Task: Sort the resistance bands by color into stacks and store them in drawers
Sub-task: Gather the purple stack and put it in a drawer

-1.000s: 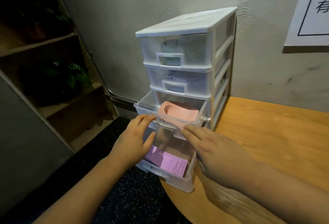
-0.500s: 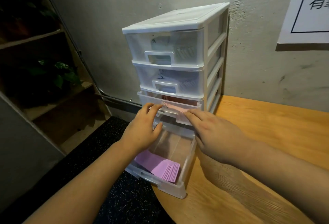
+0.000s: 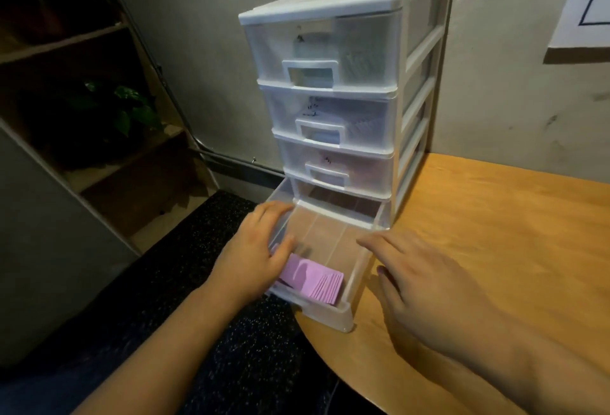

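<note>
Above bottom drawer (image 3: 330, 310), third drawer (image 3: 336, 174) now closed.

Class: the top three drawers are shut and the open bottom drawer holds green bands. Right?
No. The head view shows the bands in the open bottom drawer are purple, not green; the top three drawers are shut.

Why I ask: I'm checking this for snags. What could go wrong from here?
The bottom drawer is pulled far out, its front past the table edge; a further tug might drop it. The left hand is at its left wall, so it could get pinched on closing. The fanned purple bands might slide.
</note>
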